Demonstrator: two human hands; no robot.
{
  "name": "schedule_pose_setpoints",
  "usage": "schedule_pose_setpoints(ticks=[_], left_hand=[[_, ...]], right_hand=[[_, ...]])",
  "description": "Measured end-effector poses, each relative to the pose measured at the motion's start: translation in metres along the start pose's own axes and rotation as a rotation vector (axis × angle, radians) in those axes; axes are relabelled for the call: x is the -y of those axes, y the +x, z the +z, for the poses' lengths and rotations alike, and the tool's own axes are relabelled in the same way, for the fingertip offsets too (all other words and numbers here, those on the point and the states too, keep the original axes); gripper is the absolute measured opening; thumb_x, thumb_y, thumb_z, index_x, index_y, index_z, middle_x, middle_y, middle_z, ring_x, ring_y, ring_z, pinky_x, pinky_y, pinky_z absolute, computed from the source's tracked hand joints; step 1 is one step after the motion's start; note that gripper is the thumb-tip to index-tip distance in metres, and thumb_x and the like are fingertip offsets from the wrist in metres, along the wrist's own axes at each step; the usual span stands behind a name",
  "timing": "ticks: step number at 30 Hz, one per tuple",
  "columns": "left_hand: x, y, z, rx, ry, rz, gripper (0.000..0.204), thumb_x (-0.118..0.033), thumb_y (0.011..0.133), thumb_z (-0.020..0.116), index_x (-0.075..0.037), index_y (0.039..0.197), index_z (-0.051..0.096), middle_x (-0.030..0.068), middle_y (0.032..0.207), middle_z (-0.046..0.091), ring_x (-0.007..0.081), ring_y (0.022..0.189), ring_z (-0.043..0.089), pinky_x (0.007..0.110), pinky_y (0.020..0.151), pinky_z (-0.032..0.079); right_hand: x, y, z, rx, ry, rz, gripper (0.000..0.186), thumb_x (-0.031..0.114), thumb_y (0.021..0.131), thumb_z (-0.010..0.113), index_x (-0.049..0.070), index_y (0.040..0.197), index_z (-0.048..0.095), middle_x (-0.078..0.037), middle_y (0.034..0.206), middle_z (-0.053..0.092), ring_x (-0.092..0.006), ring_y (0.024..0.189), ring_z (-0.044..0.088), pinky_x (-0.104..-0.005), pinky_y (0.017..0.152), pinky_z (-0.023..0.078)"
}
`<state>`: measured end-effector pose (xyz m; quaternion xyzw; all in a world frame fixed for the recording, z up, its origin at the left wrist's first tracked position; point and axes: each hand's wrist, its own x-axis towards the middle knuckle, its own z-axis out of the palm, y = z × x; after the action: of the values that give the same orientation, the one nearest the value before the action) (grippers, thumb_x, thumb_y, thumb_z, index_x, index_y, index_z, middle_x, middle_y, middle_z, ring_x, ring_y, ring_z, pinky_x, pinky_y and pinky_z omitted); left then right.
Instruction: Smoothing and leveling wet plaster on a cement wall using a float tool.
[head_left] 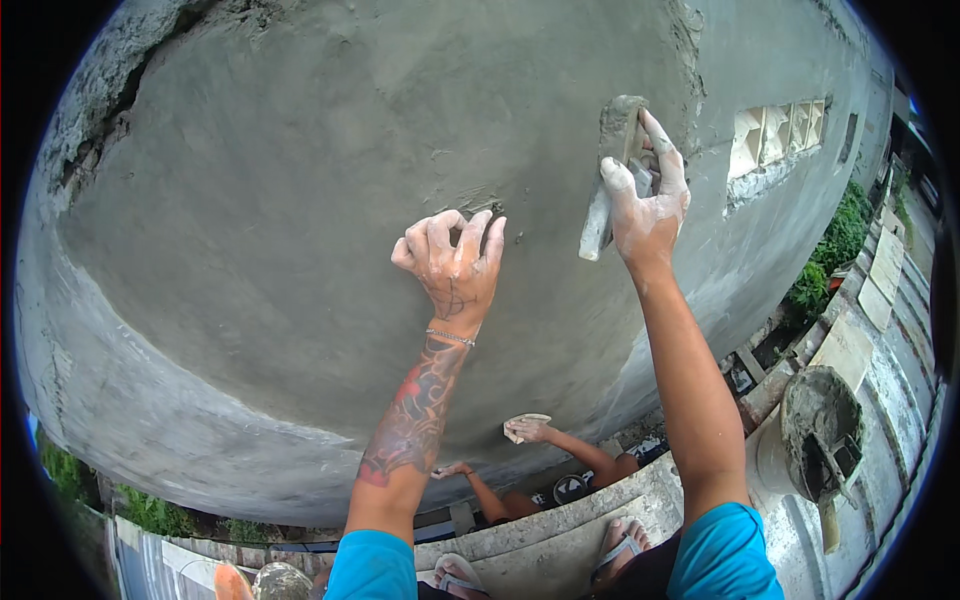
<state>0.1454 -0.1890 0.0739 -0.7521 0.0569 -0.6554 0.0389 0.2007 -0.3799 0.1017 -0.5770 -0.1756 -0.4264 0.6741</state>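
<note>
My left hand (450, 260), dusted with cement, is closed against the grey wall (300, 150), fingers curled at a small patch of rough, scraped mortar (478, 196); whatever its fingertips may hold is hidden. To its right, my right hand (650, 205) grips a long, cement-caked plastering float (620, 120) held at the wall, thumb and fingers wrapped round its handle.
Below me another person's hand (530, 430) holds a float on the wall. I stand in sandals (620, 545) on a narrow plank (660, 495). A bucket of mortar (815, 420) sits at right. A block vent (775, 140), boards and plants line the right side.
</note>
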Motion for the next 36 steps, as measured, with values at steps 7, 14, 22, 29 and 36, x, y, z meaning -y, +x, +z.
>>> schedule_pose_setpoints(ticks=[7,14,22,29,36], left_hand=[[-0.004,0.009,0.014,-0.023,0.075,0.062,0.012,-0.022,0.068,0.079,-0.021,0.073,0.068,-0.006,0.082,0.053,0.0169,0.086,0.05,0.039,0.082,0.028],[-0.01,0.01,0.014,-0.015,0.132,-0.004,0.012,-0.021,0.07,0.078,-0.021,0.077,0.069,-0.0067,0.085,0.051,0.0167,0.089,0.048,0.038,0.084,0.028],[-0.016,0.003,0.011,0.053,0.082,-0.202,0.013,-0.023,0.074,0.076,-0.018,0.082,0.068,-0.0016,0.095,0.045,0.0203,0.098,0.043,0.042,0.091,0.026],[-0.017,0.003,0.009,0.057,0.079,-0.331,0.021,-0.027,0.071,0.078,-0.017,0.079,0.062,0.0031,0.1,0.039,0.0252,0.103,0.037,0.046,0.088,0.026],[-0.029,0.011,0.006,0.106,0.057,-0.488,0.029,-0.028,0.072,0.076,-0.013,0.079,0.051,0.0041,0.1,0.039,0.0262,0.105,0.034,0.045,0.09,0.023]], right_hand=[[-0.025,0.006,-0.017,-0.019,0.05,0.046,0.064,0.03,0.072,0.075,0.01,0.129,0.055,-0.006,0.109,0.052,-0.0172,0.09,0.048,-0.0322,0.084,0.043],[-0.04,0.006,-0.02,-0.04,0.087,0.071,0.064,0.03,0.071,0.075,0.01,0.129,0.055,-0.006,0.109,0.052,-0.0165,0.09,0.048,-0.032,0.083,0.043],[-0.047,0.0,-0.014,-0.014,0.121,0.047,0.064,0.03,0.071,0.075,0.01,0.129,0.056,-0.004,0.106,0.052,-0.0156,0.088,0.046,-0.0307,0.08,0.043],[-0.053,-0.002,-0.012,-0.016,0.118,0.078,0.065,0.03,0.069,0.076,0.011,0.128,0.057,-0.002,0.103,0.05,-0.0143,0.084,0.042,-0.0291,0.078,0.041],[-0.054,-0.002,-0.013,-0.002,0.098,0.079,0.064,0.03,0.07,0.076,0.012,0.128,0.057,-0.001,0.102,0.05,-0.0142,0.084,0.042,-0.0292,0.079,0.041]])
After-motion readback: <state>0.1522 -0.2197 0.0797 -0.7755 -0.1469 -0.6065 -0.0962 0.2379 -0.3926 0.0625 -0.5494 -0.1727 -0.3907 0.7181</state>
